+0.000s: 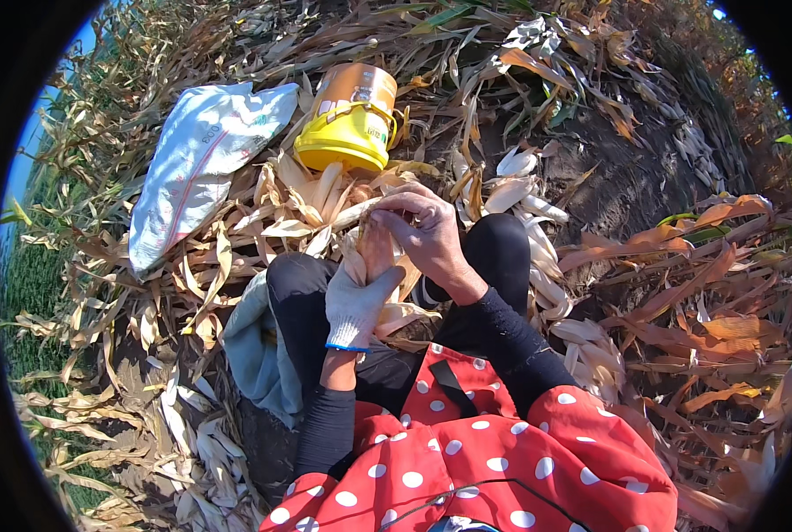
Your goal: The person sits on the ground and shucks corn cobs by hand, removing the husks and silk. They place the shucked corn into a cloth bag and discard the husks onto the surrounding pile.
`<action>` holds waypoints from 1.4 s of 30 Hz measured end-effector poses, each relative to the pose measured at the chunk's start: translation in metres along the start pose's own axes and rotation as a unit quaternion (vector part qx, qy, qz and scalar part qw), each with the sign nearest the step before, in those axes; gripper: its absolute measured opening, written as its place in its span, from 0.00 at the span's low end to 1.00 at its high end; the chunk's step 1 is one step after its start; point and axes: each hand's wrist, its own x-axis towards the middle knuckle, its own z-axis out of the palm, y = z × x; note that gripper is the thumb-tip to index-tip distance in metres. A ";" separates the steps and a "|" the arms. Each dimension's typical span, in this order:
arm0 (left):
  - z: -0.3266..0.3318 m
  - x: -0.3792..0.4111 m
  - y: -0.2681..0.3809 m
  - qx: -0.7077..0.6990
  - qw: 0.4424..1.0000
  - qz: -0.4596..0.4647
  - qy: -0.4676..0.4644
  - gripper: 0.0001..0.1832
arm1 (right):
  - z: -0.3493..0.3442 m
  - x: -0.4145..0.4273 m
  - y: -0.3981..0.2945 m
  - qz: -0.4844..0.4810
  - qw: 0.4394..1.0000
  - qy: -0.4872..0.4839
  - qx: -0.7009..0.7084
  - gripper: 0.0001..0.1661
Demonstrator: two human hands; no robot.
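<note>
My left hand [354,306], in a white knit glove with a blue cuff edge, holds an ear of corn [376,249] between my knees. Pale husk partly wraps the ear, and a pinkish-brown side of it shows. My bare right hand [429,233] pinches at the far tip of the ear with thumb and fingers. Exactly what those fingertips grip is partly hidden by the hand. Loose dry husks [303,206] lie on the ground just beyond both hands.
Past the hands sits a yellow and orange plastic bucket [349,123] with a yellow handle. A white woven sack [199,159] lies to its left. Blue-grey cloth [263,359] lies beside my left leg. Dry corn stalks [688,286] and husk piles [203,452] surround me on the soil.
</note>
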 end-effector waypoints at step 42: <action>-0.037 0.035 0.011 0.082 0.989 0.121 0.032 0.12 | -0.001 -0.050 0.019 0.226 0.917 -0.271 0.185 0.38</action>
